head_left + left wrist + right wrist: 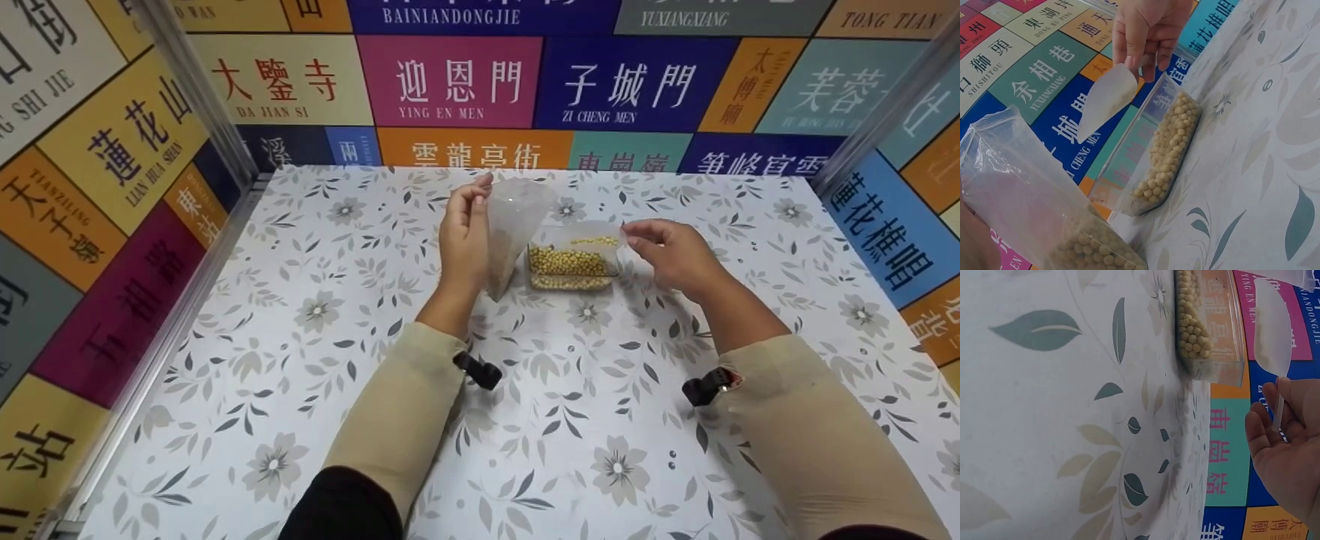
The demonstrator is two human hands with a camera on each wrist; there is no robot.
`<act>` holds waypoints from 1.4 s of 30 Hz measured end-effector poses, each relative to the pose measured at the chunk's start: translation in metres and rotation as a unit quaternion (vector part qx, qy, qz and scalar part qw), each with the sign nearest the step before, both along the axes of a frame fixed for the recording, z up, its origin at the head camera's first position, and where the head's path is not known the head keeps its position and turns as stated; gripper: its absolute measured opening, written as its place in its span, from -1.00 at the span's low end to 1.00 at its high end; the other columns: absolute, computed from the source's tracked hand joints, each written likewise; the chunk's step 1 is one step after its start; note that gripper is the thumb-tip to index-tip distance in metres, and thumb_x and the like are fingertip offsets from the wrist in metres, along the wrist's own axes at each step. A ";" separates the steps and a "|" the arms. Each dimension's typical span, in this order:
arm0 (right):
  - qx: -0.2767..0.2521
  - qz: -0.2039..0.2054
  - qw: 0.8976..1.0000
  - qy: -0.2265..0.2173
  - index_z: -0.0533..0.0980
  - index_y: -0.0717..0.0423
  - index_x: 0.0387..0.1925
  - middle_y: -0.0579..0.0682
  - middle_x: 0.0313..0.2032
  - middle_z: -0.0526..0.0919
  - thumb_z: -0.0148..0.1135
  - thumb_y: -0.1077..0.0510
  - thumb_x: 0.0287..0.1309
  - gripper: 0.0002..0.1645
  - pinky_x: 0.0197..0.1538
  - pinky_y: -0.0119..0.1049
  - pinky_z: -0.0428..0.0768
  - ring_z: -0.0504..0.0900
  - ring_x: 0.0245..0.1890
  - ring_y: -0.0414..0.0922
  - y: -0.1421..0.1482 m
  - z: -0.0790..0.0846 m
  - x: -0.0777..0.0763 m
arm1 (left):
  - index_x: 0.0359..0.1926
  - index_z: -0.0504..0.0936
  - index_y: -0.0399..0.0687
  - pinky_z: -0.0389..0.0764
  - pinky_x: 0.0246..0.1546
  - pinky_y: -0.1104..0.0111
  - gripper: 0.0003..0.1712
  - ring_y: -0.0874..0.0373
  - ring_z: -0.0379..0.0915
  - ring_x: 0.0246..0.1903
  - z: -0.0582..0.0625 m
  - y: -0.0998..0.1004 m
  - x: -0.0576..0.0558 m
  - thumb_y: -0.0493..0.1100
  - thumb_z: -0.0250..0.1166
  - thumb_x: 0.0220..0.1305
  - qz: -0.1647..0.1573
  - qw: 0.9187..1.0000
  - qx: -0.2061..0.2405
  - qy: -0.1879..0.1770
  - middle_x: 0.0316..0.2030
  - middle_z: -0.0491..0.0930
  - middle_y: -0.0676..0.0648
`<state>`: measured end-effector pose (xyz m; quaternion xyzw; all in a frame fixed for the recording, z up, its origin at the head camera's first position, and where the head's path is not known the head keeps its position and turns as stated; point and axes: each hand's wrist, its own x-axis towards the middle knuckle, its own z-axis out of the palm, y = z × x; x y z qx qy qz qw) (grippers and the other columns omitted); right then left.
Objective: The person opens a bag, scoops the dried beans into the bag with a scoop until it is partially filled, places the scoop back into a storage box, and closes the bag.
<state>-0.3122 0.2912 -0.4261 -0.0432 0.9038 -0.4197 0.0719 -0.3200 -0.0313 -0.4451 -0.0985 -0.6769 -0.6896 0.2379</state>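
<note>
Pinching its handle (1279, 404) sensibly, right fingers (1258, 431) hold a likely light, stiff scoop (1273, 332); left fingers (466, 195) grip a soft-looking plastic bag (1033, 185).

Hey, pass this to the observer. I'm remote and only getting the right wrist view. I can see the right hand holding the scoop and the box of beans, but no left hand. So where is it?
Observer: In the head view, the left hand is at the left side of the bag.
Operator: Okay, and is there anything in that bag?
Observer: Yes, the left wrist view shows pale beans gathered low inside it.
</note>
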 end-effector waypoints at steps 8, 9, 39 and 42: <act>0.030 -0.025 0.999 0.024 0.49 -0.09 0.47 0.09 0.47 0.53 0.02 -0.17 0.65 -0.45 0.45 0.20 0.53 0.49 0.46 0.13 -0.006 0.041 -0.005 | 0.04 0.52 -0.20 0.44 0.52 0.43 -0.78 0.20 0.48 0.46 0.001 0.000 -0.001 -0.17 0.00 0.71 -0.001 1.000 0.006 0.000 0.39 0.63 0.03; 0.031 -0.028 0.999 0.027 0.49 -0.11 0.47 0.08 0.48 0.52 0.01 -0.18 0.65 -0.45 0.46 0.19 0.52 0.48 0.47 0.12 -0.007 0.048 -0.006 | 0.03 0.52 -0.18 0.45 0.52 0.43 -0.79 0.20 0.48 0.46 0.001 0.000 -0.001 -0.17 0.00 0.71 0.000 1.000 0.006 -0.001 0.39 0.63 0.03; 0.184 0.047 0.972 0.141 0.49 0.00 0.48 0.07 0.49 0.47 -0.03 -0.04 0.68 -0.48 0.55 0.25 0.42 0.41 0.52 0.19 -0.048 0.133 -0.006 | 0.05 0.54 -0.17 0.45 0.52 0.45 -0.79 0.21 0.50 0.44 0.002 0.000 0.000 -0.18 0.00 0.71 0.000 1.000 0.002 -0.001 0.39 0.64 0.03; 0.177 0.039 0.973 0.140 0.49 -0.01 0.48 0.07 0.50 0.46 -0.03 -0.05 0.68 -0.48 0.53 0.26 0.43 0.43 0.51 0.20 -0.041 0.130 -0.006 | 0.04 0.54 -0.15 0.46 0.51 0.42 -0.81 0.18 0.51 0.44 0.002 -0.001 0.000 -0.19 0.01 0.70 0.001 1.000 0.003 0.001 0.39 0.64 0.00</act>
